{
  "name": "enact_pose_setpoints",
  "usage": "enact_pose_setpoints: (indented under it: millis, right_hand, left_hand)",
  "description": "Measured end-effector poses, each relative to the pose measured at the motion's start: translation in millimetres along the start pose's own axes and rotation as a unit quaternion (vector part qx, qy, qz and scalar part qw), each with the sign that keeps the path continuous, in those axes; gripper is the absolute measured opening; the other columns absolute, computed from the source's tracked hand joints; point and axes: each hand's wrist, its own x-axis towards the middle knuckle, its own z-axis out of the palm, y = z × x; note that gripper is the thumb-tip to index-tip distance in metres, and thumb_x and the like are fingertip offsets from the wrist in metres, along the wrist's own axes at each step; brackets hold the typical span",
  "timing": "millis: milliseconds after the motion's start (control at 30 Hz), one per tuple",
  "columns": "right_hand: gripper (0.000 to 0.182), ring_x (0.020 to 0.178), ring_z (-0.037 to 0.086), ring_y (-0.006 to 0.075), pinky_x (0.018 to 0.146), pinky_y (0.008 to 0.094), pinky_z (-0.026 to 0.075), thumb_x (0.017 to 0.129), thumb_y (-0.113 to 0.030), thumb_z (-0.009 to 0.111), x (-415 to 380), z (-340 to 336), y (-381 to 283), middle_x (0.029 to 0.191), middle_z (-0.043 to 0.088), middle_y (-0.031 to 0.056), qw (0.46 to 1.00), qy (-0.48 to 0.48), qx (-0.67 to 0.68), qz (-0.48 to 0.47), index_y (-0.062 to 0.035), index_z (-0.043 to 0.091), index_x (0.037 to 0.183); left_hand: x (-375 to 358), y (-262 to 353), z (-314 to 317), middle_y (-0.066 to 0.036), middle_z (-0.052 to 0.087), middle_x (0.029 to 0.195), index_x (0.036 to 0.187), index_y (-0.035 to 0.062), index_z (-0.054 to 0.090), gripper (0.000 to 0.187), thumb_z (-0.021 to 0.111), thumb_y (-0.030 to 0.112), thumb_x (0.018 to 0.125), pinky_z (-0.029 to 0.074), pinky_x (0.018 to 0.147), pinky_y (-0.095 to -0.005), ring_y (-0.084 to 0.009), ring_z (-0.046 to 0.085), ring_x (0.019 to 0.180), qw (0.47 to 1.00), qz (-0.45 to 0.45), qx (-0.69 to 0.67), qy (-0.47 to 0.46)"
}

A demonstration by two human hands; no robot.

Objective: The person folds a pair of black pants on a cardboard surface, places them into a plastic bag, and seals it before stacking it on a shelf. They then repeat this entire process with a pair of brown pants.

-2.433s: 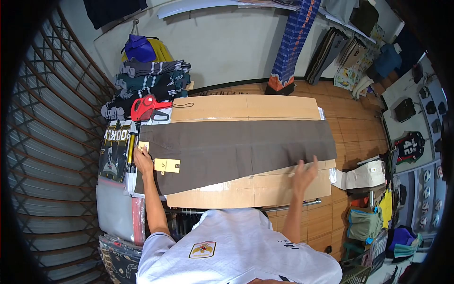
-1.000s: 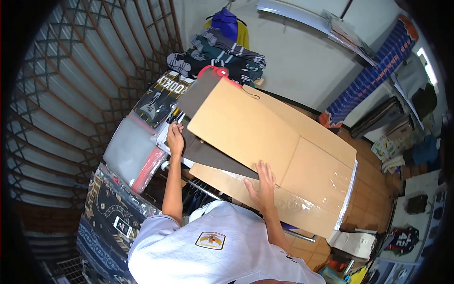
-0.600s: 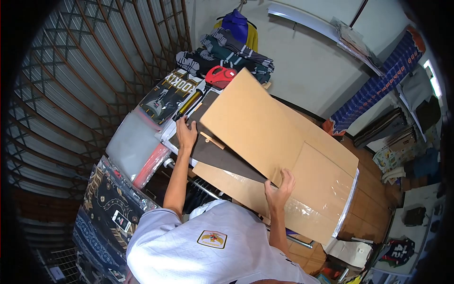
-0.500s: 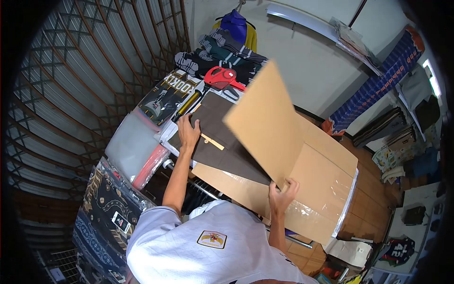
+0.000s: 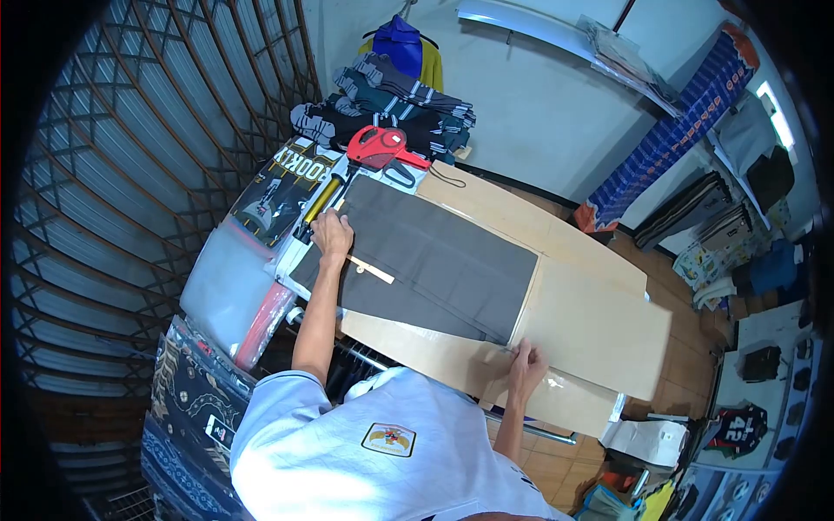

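Cloth (image 5: 434, 260), dark grey and folded, lies flat over the left part of the cardboard (image 5: 408, 344) on the bench (image 5: 294, 253), reaching the bench's left end. Left hand (image 5: 333, 234) rests at the cloth's left edge with its fingers partly curled (whether they grip any fabric, I cannot tell). Just beside it, a pale tag (image 5: 371, 269) lies across the cloth, seen nearly edge-on. Right hand (image 5: 526, 365) is mostly closed, fingers bunched at the cloth's near right corner, where the panel (image 5: 599, 321) begins; whether it pinches either one is hidden. That panel (smooth and tan) covers the cardboard toward the bench's right end.

Near the far left corner sits a red tool (image 5: 376, 148), beside a dark cord (image 5: 447, 176) looped over the cardboard. A yellow tool (image 5: 323, 198) lies between the left hand and the lettered shirt (image 5: 291, 187). Past that corner are stacked clothes (image 5: 401, 97).
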Motion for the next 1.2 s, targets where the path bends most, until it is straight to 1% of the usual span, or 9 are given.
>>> enact_pose_setpoints:
  millis: [100, 300, 367, 467, 667, 800, 933, 967, 1200]
  right_hand:
    - [0.022, 0.077, 0.061, 0.0099, 0.07, 0.0262, 0.05, 0.099, -0.017, 0.071, 32.5, 17.2, 11.0, 0.077, 0.066, 0.0032, 0.997, 0.015, 0.049, -0.057, 0.0043, 0.069, 0.096]
    - [0.032, 0.081, 0.073, 0.0213, 0.077, 0.0343, 0.058, 0.094, -0.022, 0.077, 75.7, 45.2, 17.8, 0.091, 0.077, 0.0183, 0.998, -0.048, -0.023, -0.041, 0.0072, 0.071, 0.107]
    - [0.035, 0.076, 0.071, 0.0185, 0.073, 0.0356, 0.056, 0.089, -0.027, 0.081, 84.8, 54.8, 10.3, 0.081, 0.075, 0.0161, 0.987, -0.062, -0.147, -0.023, 0.0052, 0.074, 0.098]
    - [0.035, 0.07, 0.068, 0.0168, 0.068, 0.0366, 0.053, 0.086, -0.03, 0.082, 101.6, 58.6, 8.9, 0.075, 0.073, 0.0148, 0.981, -0.093, -0.169, 0.013, 0.0031, 0.075, 0.091]
    - [0.022, 0.068, 0.059, 0.0105, 0.06, 0.0287, 0.046, 0.091, -0.013, 0.077, 106.4, 17.9, 1.1, 0.075, 0.07, 0.0065, 0.998, -0.054, -0.02, 0.028, 0.0033, 0.066, 0.081]
    - [0.023, 0.066, 0.057, 0.0101, 0.059, 0.0293, 0.045, 0.091, -0.013, 0.077, 123.2, -44.2, 22.6, 0.073, 0.069, 0.0066, 0.997, -0.037, -0.055, 0.035, 0.0033, 0.065, 0.079]
    - [0.03, 0.057, 0.053, 0.0231, 0.06, 0.0408, 0.045, 0.086, -0.02, 0.08, 124.1, -95.8, 21.4, 0.064, 0.061, 0.0124, 0.974, 0.042, -0.223, 0.009, 0.0047, 0.064, 0.08]
    - [0.027, 0.059, 0.059, 0.0289, 0.063, 0.042, 0.049, 0.087, -0.021, 0.078, 124.3, -104.6, 20.9, 0.066, 0.065, 0.0136, 0.971, 0.065, -0.23, 0.004, 0.0034, 0.067, 0.083]
    - [0.022, 0.07, 0.072, 0.027, 0.069, 0.0395, 0.055, 0.09, -0.02, 0.078, 138.3, -145.4, 52.5, 0.076, 0.074, 0.0139, 0.97, 0.118, -0.21, -0.018, 0.0014, 0.073, 0.088]
  left_hand:
    - [1.3, -7.6, 3.8, -0.023, 0.065, 0.111, 0.108, -0.002, 0.065, 0.025, 0.073, 0.013, 0.09, 0.051, 0.09, -0.0565, -0.0448, 0.062, 0.108, 0.998, 0.035, -0.017, 0.043]
    - [1.6, -19.4, 4.4, -0.024, 0.067, 0.101, 0.102, -0.0027, 0.066, 0.022, 0.076, 0.009, 0.086, 0.052, 0.087, -0.0526, -0.0439, 0.066, 0.1, 0.992, 0.076, -0.039, 0.09]
    - [0.7, -19.7, 3.5, -0.023, 0.067, 0.107, 0.111, -0.0017, 0.066, 0.029, 0.076, 0.009, 0.086, 0.052, 0.091, -0.0517, -0.0445, 0.065, 0.104, 0.993, 0.074, -0.045, 0.085]
    - [-0.8, -20.7, 3.3, -0.023, 0.065, 0.115, 0.119, -0.0002, 0.065, 0.036, 0.075, 0.011, 0.087, 0.051, 0.094, -0.0512, -0.0434, 0.064, 0.11, 0.993, 0.078, -0.041, 0.073]
    - [-32.9, -1.1, -4.8, -0.022, 0.069, 0.116, 0.126, 0.0015, 0.066, 0.04, 0.076, 0.017, 0.09, 0.052, 0.096, -0.0486, -0.0401, 0.067, 0.109, 0.989, 0.103, -0.109, 0.015]
    - [-70.1, 24.8, -1.7, -0.023, 0.073, 0.112, 0.124, 0.0001, 0.069, 0.037, 0.076, 0.011, 0.089, 0.055, 0.093, -0.0448, -0.0387, 0.071, 0.104, 0.973, 0.15, -0.175, -0.026]
    - [-110.0, 65.9, -4.3, -0.023, 0.073, 0.112, 0.122, -0.0009, 0.07, 0.036, 0.077, 0.007, 0.087, 0.056, 0.094, -0.0428, -0.0378, 0.072, 0.104, 0.956, 0.165, -0.224, -0.096]
    - [-118.3, 74.9, -4.5, -0.023, 0.073, 0.112, 0.122, -0.0009, 0.071, 0.036, 0.077, 0.007, 0.087, 0.056, 0.094, -0.0426, -0.0375, 0.072, 0.104, 0.954, 0.161, -0.23, -0.109]
    - [-145.9, 102.1, -4.6, -0.022, 0.074, 0.116, 0.124, -0.0011, 0.071, 0.041, 0.079, 0.008, 0.085, 0.056, 0.094, -0.0407, -0.0343, 0.073, 0.105, 0.963, 0.135, -0.204, -0.111]
